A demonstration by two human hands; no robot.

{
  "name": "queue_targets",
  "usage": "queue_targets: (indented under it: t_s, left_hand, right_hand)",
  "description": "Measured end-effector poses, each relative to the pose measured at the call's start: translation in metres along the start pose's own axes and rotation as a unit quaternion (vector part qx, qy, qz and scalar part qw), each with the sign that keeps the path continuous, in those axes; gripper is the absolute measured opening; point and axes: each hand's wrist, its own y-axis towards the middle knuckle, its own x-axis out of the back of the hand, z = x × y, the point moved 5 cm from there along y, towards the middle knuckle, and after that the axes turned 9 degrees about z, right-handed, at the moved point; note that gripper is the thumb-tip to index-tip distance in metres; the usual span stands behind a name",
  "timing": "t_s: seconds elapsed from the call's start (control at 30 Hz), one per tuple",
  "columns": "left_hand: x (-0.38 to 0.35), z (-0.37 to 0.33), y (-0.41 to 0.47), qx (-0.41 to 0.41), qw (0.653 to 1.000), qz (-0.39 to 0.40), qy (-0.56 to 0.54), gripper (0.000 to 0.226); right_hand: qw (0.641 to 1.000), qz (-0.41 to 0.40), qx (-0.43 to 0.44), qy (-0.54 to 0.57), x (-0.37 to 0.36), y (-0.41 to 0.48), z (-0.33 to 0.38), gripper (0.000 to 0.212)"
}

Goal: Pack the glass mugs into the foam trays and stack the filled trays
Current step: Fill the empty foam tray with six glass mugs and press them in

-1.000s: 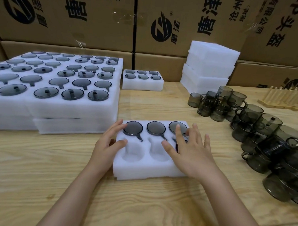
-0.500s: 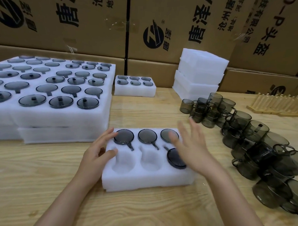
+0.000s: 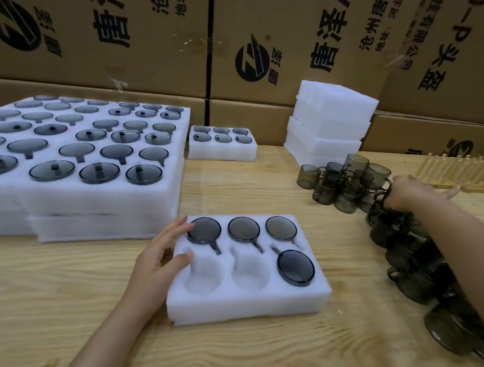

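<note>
Since half a second ago my right hand has left the right end of the foam tray and swung out over the loose glass mugs at the right of the table. Its fingers look stretched out, and I see nothing held, though it is blurred. My left hand has stayed at the tray's left edge, thumb resting on the top face and fingertips touching the back-left corner, so the two hands are now well apart. The tray still holds four packed mugs: all three back pockets are filled, as is the front-right one, while the front-left and front-middle pockets are empty. To the left stands the stack of filled trays, its pockets full. A small tray behind holds six mugs. Beside it rises a pile of blank foam blocks.
</note>
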Motion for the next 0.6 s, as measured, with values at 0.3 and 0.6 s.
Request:
queue_targets:
  t_s: [0.3,0.6]
  left_hand:
    - [0.0,-0.002,-0.001,0.009,1.0,-0.003,-0.008,0.048]
    - [0.0,-0.001,0.0,0.008,1.0,-0.009,-0.015,0.048]
  right_hand:
    - [0.996,-0.043,0.042,0.068,0.004,0.013,-0.003,0.055]
    - [0.935,-0.193,0.221,0.202,0.036,-0.068,0.039,0.058]
